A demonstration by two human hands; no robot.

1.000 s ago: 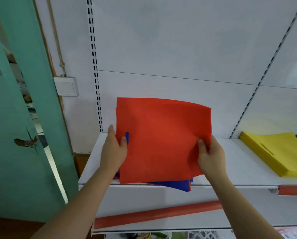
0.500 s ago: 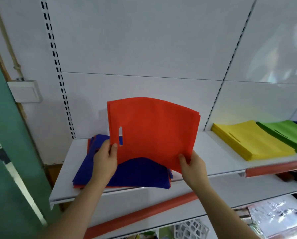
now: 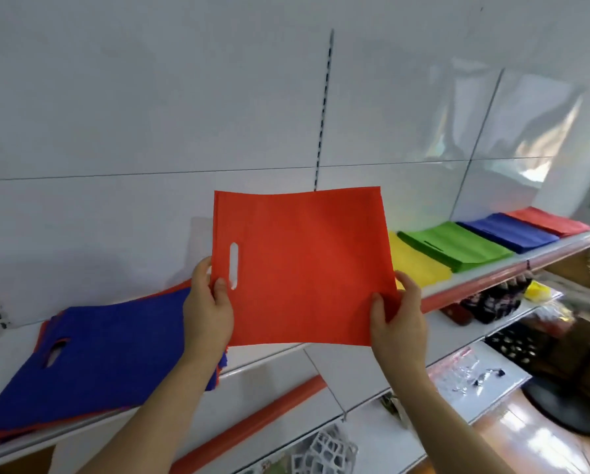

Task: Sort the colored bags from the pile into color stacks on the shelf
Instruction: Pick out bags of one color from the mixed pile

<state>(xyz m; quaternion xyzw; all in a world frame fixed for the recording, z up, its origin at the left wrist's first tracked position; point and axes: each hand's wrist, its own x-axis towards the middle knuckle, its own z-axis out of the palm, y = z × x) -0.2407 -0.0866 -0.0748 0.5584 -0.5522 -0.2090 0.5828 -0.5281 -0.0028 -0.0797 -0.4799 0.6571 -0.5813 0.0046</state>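
Observation:
I hold a red bag [image 3: 304, 265] upright in the air above the white shelf [image 3: 269, 357]. My left hand [image 3: 208, 309] pinches its left edge beside the handle slot. My right hand [image 3: 398, 323] pinches its lower right corner. The mixed pile [image 3: 91, 367] lies flat on the shelf at the left, a blue bag on top with red edges showing under it. Along the shelf to the right lie sorted stacks: yellow [image 3: 416, 265], partly hidden by the red bag, then green [image 3: 457, 244], blue [image 3: 512, 230] and red [image 3: 550, 220].
A white back panel with slotted uprights [image 3: 322, 111] rises behind the shelf. A lower shelf [image 3: 492, 381] holds clear packets, dark items and a white mesh basket [image 3: 324, 453]. Red price rails [image 3: 252, 425] edge the shelves. A wooden floor shows at the lower right.
Both hands have carried the red bag up off the pile and to the right. My view has swung right, bringing the green, blue and red stacks into sight.

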